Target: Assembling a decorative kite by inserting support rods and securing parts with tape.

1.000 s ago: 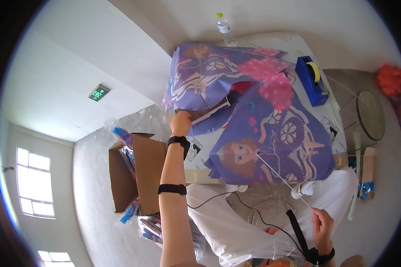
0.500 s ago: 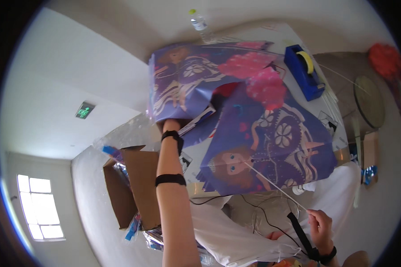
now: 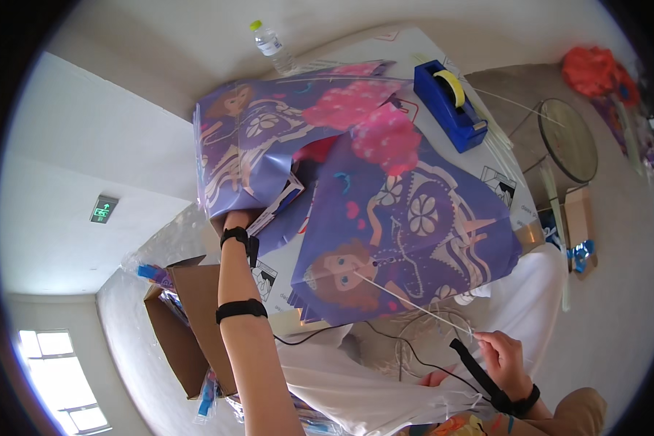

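Note:
My left hand [image 3: 237, 220] reaches under the near edge of a stack of purple printed sheets [image 3: 251, 163], beside the end of a small white box [image 3: 277, 203]. Its fingers are hidden beneath the sheets. In my right hand [image 3: 503, 361], at the lower right, the fingertips pinch one end of a thin white rod [image 3: 414, 304]. The rod's far end rests on the face of the doll figure printed on a second stack of purple sheets [image 3: 421, 218], which has a pink patch at its upper corner.
A blue tape dispenser [image 3: 449, 109] with yellow tape stands on the white-topped table [image 3: 498, 156]. Behind the sheets is a water bottle [image 3: 270, 47]. An open cardboard box [image 3: 196, 327] is at left, a round stool [image 3: 568, 142] at right. A dark cable [image 3: 407, 341] crosses near my legs.
The view has shifted, so the table and sheets appear further left. My left hand is still under the sheets, and my right hand still pinches the rod.

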`<state>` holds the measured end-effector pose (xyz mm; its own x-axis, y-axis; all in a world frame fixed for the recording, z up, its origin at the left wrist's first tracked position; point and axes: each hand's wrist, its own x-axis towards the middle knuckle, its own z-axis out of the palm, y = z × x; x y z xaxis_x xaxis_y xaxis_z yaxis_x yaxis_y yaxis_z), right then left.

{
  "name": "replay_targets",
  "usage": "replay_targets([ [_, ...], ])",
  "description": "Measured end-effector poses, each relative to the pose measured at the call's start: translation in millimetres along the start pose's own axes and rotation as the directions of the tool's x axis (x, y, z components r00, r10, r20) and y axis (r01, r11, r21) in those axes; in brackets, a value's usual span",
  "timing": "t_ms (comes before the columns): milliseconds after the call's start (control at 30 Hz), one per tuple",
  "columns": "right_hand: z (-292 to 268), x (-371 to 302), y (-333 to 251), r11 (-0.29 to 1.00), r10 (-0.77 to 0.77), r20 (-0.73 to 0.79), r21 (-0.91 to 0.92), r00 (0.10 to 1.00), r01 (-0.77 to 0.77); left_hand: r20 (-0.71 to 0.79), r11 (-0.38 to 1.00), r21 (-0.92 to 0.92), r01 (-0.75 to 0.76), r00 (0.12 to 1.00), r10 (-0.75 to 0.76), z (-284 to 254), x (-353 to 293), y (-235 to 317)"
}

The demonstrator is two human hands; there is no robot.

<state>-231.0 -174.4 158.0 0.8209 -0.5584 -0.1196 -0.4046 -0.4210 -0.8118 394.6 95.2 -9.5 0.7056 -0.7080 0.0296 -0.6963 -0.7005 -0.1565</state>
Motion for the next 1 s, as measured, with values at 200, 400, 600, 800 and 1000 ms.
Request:
replay_targets([
  [200, 2, -1, 0, 0.996, -0.013, 0.047, 0.084, 0.999, 0.009, 0.148, 0.977, 0.075, 0.199, 0.967, -0.208, -55, -30, -18],
  [400, -7, -13, 8, 0.999, -0.046, 0.018, 0.004, 0.999, 0.046, -0.242, 0.827, -0.372, 0.421, 0.816, -0.524, -173, -92, 130],
  [600, -7, -28, -9, 0.983, -0.16, 0.122, 0.112, 0.98, 0.146, 0.315, -0.674, -0.734, -0.079, 0.84, -0.441, -242, -239, 248],
  [800, -13, -60, -7, 0.968, -0.247, 0.167, 0.097, 0.954, 0.233, 0.293, -0.932, -0.31, -0.186, 0.914, -0.28, -228, -305, 304],
  [1000, -23, -89, 1, 0.952, -0.306, 0.139, 0.06, 0.942, 0.301, 0.245, -0.901, -0.388, -0.196, 0.92, -0.305, -238, -331, 320],
])
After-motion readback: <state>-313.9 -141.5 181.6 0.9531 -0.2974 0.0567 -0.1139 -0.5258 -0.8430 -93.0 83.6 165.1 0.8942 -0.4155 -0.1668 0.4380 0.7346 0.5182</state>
